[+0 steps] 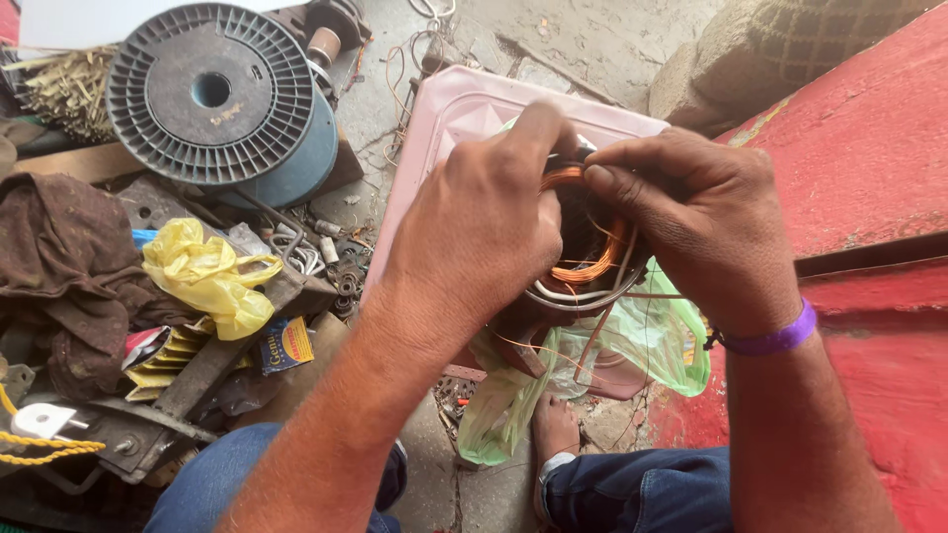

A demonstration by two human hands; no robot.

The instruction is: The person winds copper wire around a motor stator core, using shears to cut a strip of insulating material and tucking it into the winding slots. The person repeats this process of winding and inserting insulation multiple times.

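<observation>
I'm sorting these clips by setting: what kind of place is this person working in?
Probably an informal, floor-level motor-rewinding repair spot. Both hands, left and right, work copper wire coils in a round motor stator; a large grey wire spool lies beside scattered metal parts on cracked concrete floor.

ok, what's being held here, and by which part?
Both hands, left hand and right hand, grip the motor stator at its top rim, fingers on the copper winding.

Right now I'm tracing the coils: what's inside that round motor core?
Inside the motor core, copper windings loop around the dark bore. The left hand and right hand cover its upper part.
</observation>
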